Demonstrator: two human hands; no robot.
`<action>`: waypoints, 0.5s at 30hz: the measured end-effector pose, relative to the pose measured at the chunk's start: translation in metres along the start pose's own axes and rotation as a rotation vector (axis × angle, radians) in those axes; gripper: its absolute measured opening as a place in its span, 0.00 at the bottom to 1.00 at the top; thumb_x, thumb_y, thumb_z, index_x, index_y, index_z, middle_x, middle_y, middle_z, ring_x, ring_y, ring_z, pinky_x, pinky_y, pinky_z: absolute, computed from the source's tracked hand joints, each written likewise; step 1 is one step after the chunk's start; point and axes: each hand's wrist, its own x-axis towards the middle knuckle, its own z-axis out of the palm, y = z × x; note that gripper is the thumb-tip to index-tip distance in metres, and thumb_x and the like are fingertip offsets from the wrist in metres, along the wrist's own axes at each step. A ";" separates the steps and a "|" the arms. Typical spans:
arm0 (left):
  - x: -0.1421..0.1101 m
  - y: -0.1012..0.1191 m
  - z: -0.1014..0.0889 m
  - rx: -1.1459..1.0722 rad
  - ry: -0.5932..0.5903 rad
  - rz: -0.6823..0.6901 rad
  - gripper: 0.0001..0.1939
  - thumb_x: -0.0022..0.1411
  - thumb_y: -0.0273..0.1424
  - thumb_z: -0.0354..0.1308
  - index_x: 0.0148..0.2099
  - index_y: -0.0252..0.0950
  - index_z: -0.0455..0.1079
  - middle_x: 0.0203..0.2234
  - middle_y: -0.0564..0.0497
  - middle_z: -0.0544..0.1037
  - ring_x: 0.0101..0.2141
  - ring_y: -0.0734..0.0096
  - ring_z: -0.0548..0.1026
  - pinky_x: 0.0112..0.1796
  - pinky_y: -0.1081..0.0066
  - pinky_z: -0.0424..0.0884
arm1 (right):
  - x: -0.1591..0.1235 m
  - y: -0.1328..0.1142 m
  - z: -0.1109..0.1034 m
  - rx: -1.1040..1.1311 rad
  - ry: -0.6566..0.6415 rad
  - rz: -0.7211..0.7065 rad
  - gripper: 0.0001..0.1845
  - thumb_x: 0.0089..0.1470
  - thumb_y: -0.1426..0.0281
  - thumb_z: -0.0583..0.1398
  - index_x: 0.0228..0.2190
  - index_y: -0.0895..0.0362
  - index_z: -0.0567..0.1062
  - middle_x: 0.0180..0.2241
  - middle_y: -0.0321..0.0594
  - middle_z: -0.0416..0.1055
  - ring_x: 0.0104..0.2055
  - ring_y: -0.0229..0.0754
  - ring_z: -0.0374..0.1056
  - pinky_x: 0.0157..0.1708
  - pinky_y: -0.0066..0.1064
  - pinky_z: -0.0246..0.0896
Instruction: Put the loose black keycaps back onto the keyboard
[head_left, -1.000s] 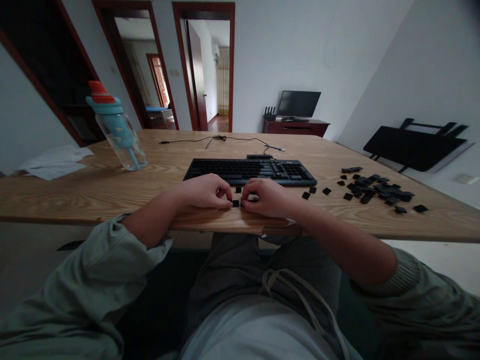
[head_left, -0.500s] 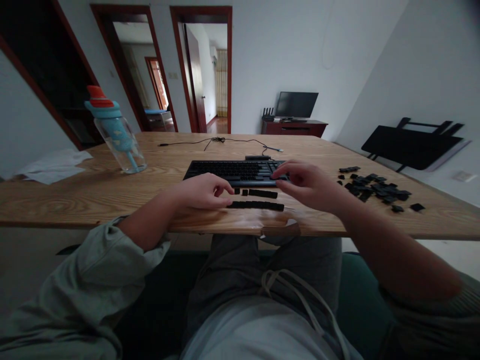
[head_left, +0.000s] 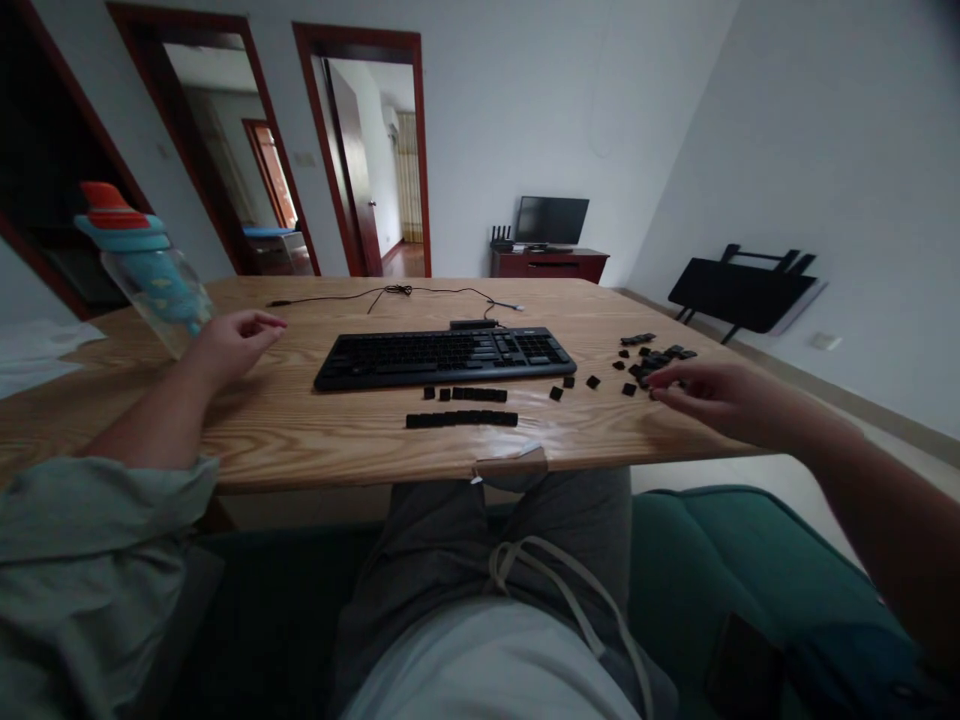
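Observation:
A black keyboard (head_left: 442, 355) lies in the middle of the wooden table (head_left: 300, 440). In front of it sit two short rows of black keycaps (head_left: 461, 418), laid side by side. A pile of loose keycaps (head_left: 654, 356) lies at the right end of the table. My right hand (head_left: 712, 395) reaches to the near edge of that pile, fingers stretched out with nothing visible in them. My left hand (head_left: 232, 338) hovers at the left, loosely open and empty, right next to a clear water bottle (head_left: 146, 270) with a blue and red cap.
Single keycaps (head_left: 556, 393) lie between the rows and the pile. The keyboard cable (head_left: 397, 292) trails over the far side of the table. White paper (head_left: 30, 350) lies at the far left. A folded black table (head_left: 739, 290) leans on the right wall.
My right hand has swung from the keyboard's right end out to the keycap pile. My left hand has left the keycap rows and moved left to the bottle. The view turned right.

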 end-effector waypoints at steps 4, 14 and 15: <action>0.003 -0.006 0.006 0.024 -0.017 -0.005 0.23 0.59 0.40 0.55 0.50 0.29 0.74 0.31 0.51 0.75 0.33 0.69 0.69 0.35 0.72 0.63 | 0.018 -0.051 0.036 -0.098 -0.133 -0.092 0.21 0.60 0.57 0.57 0.47 0.52 0.81 0.36 0.44 0.80 0.30 0.42 0.71 0.28 0.31 0.64; -0.003 0.000 -0.007 0.081 -0.137 0.034 0.24 0.58 0.45 0.56 0.49 0.32 0.72 0.33 0.52 0.78 0.35 0.67 0.70 0.38 0.72 0.65 | 0.036 -0.029 -0.009 -0.077 0.066 0.088 0.21 0.57 0.60 0.60 0.49 0.54 0.80 0.33 0.45 0.79 0.26 0.42 0.68 0.28 0.35 0.62; -0.004 0.001 -0.008 0.091 -0.139 0.027 0.23 0.58 0.45 0.57 0.49 0.32 0.72 0.33 0.52 0.78 0.36 0.66 0.71 0.38 0.72 0.65 | 0.032 -0.015 -0.019 -0.074 0.057 0.149 0.21 0.57 0.59 0.60 0.48 0.54 0.80 0.33 0.46 0.79 0.24 0.42 0.67 0.26 0.35 0.62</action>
